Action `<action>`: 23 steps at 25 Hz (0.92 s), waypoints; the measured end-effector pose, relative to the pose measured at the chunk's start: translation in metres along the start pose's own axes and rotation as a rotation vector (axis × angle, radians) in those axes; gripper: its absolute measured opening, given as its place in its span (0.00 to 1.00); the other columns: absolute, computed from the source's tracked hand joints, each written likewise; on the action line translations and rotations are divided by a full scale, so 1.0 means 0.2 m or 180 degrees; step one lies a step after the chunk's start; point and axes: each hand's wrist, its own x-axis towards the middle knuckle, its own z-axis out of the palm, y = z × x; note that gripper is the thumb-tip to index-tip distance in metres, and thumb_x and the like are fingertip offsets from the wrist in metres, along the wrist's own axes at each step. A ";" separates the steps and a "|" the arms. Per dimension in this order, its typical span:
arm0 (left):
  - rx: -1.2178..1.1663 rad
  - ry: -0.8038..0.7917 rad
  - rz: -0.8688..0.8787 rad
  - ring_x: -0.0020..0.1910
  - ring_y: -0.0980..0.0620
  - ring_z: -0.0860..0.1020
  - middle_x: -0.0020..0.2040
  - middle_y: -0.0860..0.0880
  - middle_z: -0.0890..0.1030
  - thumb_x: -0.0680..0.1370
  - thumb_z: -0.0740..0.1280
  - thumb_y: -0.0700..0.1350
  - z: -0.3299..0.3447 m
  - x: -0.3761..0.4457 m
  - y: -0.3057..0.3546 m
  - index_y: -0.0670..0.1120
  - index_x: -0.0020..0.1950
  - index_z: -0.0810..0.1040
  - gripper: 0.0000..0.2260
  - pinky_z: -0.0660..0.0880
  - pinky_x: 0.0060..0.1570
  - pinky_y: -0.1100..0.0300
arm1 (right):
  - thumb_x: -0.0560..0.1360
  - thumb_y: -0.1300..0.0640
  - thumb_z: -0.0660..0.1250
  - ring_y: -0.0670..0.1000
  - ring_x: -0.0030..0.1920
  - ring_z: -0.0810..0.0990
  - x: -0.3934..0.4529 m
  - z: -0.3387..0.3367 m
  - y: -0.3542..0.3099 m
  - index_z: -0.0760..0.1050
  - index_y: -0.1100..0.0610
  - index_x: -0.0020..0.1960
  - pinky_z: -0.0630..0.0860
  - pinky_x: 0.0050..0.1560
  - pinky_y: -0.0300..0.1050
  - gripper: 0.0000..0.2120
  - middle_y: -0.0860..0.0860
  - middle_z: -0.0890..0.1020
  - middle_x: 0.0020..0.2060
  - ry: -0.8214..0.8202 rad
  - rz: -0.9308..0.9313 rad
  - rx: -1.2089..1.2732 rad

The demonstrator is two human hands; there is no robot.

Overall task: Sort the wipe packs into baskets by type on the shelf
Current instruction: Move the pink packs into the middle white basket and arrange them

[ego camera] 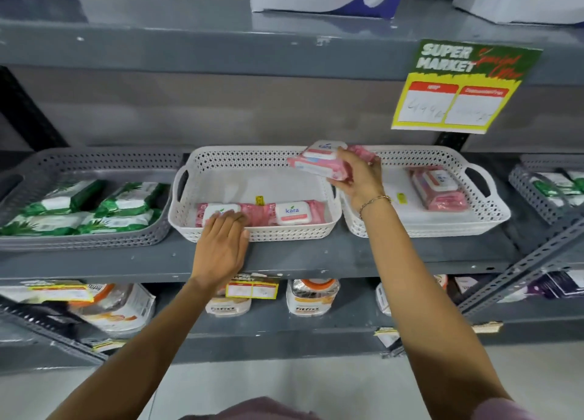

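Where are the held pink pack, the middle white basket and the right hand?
held pink pack (316, 162): head view, on its pink wrapper face.
middle white basket (252, 155): head view, on its back wall.
right hand (358, 179): head view, on the back of the hand.

Pink packs, white baskets; green packs, grey basket.

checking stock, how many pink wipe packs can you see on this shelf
5, maybe more hidden. Two pink wipe packs lie at the front of the middle white perforated basket: one under the left hand, one beside it. The right hand holds two stacked. One lies in the right white basket.
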 end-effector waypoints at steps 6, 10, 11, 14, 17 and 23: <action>-0.0066 -0.0059 -0.0142 0.54 0.43 0.75 0.52 0.43 0.80 0.81 0.51 0.48 -0.11 -0.10 -0.33 0.41 0.54 0.77 0.18 0.65 0.61 0.51 | 0.68 0.61 0.74 0.46 0.25 0.78 -0.16 0.57 0.38 0.73 0.66 0.53 0.82 0.30 0.47 0.17 0.52 0.82 0.27 -0.0436 0.0645 -0.0631; -0.0322 -0.0020 -0.0212 0.51 0.44 0.74 0.50 0.43 0.79 0.81 0.51 0.47 -0.10 -0.09 -0.31 0.41 0.52 0.77 0.17 0.65 0.58 0.52 | 0.66 0.57 0.75 0.52 0.37 0.82 -0.13 0.76 0.59 0.72 0.65 0.60 0.82 0.40 0.49 0.26 0.58 0.84 0.43 -0.0257 0.0619 -0.1225; -0.0358 -0.0003 -0.0220 0.51 0.44 0.73 0.50 0.44 0.79 0.81 0.51 0.47 -0.10 -0.10 -0.32 0.41 0.52 0.76 0.17 0.65 0.58 0.52 | 0.65 0.52 0.76 0.53 0.42 0.83 -0.12 0.78 0.61 0.74 0.64 0.60 0.82 0.41 0.48 0.28 0.57 0.84 0.47 -0.0185 0.0477 -0.1783; -0.0410 -0.0004 -0.0141 0.51 0.44 0.74 0.50 0.44 0.79 0.81 0.51 0.46 -0.09 -0.11 -0.34 0.41 0.52 0.76 0.17 0.66 0.58 0.52 | 0.64 0.44 0.76 0.56 0.55 0.82 -0.15 0.79 0.59 0.77 0.64 0.57 0.80 0.53 0.47 0.31 0.57 0.83 0.53 -0.0012 0.0036 -0.3011; -0.0388 -0.0114 -0.0210 0.53 0.43 0.75 0.51 0.44 0.79 0.81 0.50 0.47 -0.10 -0.10 -0.34 0.41 0.53 0.77 0.18 0.67 0.61 0.51 | 0.65 0.39 0.73 0.57 0.51 0.81 -0.15 0.74 0.56 0.77 0.62 0.47 0.78 0.46 0.46 0.27 0.57 0.83 0.45 -0.0280 -0.0162 -0.3531; -0.0187 -0.0318 -0.0279 0.64 0.43 0.73 0.60 0.43 0.79 0.81 0.52 0.48 -0.09 -0.07 -0.15 0.41 0.60 0.76 0.19 0.62 0.69 0.47 | 0.72 0.51 0.68 0.51 0.37 0.76 -0.10 0.35 0.29 0.80 0.63 0.35 0.77 0.46 0.50 0.16 0.54 0.78 0.33 -0.0253 -0.0672 -0.2605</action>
